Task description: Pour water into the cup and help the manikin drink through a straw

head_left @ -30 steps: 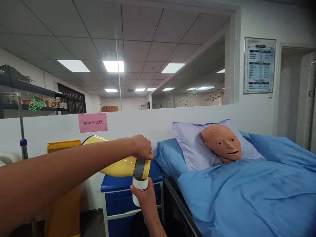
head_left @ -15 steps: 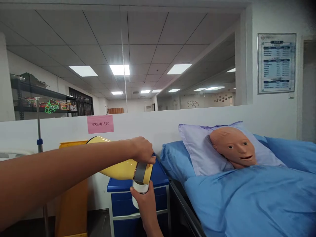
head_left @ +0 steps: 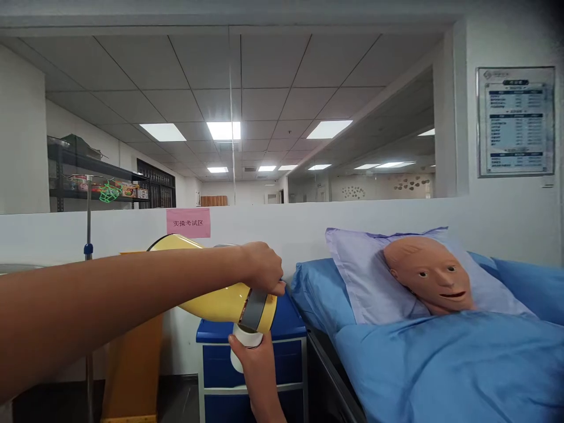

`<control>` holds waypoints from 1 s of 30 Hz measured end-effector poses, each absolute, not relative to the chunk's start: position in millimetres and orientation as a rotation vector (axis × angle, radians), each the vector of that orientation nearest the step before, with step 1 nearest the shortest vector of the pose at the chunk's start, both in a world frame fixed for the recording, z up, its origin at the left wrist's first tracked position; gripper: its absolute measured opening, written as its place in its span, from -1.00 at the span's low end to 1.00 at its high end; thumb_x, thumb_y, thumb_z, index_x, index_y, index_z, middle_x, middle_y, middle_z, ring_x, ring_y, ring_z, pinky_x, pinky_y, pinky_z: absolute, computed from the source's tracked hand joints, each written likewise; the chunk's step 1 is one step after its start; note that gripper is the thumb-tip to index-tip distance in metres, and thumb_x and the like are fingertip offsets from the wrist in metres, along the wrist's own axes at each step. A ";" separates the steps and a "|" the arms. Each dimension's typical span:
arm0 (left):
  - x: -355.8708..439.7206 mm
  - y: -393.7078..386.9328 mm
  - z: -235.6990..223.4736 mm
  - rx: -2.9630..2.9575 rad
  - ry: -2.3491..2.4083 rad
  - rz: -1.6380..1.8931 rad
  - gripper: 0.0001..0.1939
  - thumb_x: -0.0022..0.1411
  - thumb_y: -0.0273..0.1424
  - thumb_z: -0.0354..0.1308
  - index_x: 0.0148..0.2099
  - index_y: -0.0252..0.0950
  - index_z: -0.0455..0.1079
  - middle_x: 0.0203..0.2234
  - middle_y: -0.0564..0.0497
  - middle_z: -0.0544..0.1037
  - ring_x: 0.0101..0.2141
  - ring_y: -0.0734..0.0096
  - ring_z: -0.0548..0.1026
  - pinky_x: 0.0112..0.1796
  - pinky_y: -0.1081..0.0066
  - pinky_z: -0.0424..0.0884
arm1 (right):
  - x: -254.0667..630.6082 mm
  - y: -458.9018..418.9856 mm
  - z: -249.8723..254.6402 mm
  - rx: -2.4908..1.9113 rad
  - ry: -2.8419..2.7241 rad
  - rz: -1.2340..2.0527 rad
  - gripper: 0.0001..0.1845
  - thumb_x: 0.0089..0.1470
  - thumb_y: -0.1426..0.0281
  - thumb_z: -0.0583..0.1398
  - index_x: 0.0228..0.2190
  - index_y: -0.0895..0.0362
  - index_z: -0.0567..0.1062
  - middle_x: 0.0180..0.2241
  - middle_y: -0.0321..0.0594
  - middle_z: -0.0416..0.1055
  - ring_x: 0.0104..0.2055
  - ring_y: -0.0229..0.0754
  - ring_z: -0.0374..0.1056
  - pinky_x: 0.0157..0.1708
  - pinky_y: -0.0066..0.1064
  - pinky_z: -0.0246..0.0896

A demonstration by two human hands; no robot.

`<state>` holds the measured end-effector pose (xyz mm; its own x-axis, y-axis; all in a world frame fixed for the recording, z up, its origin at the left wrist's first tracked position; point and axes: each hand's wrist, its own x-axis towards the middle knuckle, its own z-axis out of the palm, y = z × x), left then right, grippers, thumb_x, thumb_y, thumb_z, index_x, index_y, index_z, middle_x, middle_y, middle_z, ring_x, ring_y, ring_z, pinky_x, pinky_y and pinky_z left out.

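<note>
My left hand (head_left: 263, 265) reaches across from the left, closed at the top end of a yellow thermos jug (head_left: 209, 305). The jug lies tilted, its grey-banded neck down at the right, and my forearm hides part of it. Under that neck, my right hand (head_left: 256, 358) is wrapped round a white cup (head_left: 247, 338). The jug's neck is at the cup's rim; whether they touch, I cannot tell. No liquid is visible. Both are in front of a blue-topped bedside cabinet (head_left: 291, 314).
A manikin head (head_left: 429, 276) rests on a lilac pillow (head_left: 352, 276) in a bed with a blue quilt (head_left: 440, 364) at right. A dark bed rail (head_left: 330, 376) borders the cabinet. A metal pole (head_left: 89, 223) and an orange-brown panel (head_left: 134, 370) stand at left.
The view has shifted, so the surroundings sit slightly lower and further right. The cup leans a little more towards the jug's neck. Both hands keep their holds.
</note>
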<state>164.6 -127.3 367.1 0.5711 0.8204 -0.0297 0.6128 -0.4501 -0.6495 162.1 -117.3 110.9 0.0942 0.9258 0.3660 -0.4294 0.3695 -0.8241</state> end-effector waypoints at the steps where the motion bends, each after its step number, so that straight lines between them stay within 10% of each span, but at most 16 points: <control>1: 165.6 -127.6 367.2 -2.207 -1.142 0.470 -0.50 0.27 -0.04 -0.04 -0.44 -0.24 0.55 -0.43 -0.18 0.63 -0.35 0.15 0.56 -0.36 0.27 0.34 | 161.1 -118.2 110.4 -0.598 -1.028 1.103 -0.55 -0.20 0.29 0.39 -0.18 -0.10 0.51 -0.26 -0.20 0.64 -0.22 0.07 0.54 -0.21 -0.13 0.31; 30: 179.4 -128.6 363.2 -2.152 -1.126 0.528 -0.45 0.29 -0.02 -0.10 -0.20 -0.24 0.61 -0.32 -0.18 0.66 -0.28 0.16 0.59 -0.35 0.30 0.38 | 172.7 -120.4 110.1 -0.616 -0.999 1.137 -0.34 -0.27 0.20 0.46 -0.11 0.20 0.48 -0.29 -0.08 0.61 -0.28 0.03 0.50 -0.27 -0.25 0.38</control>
<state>179.4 -128.6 363.2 0.5511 0.8328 -0.0531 0.5738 -0.4244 -0.7005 172.7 -120.4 110.1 0.0875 0.9395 0.3311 -0.4491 0.3339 -0.8287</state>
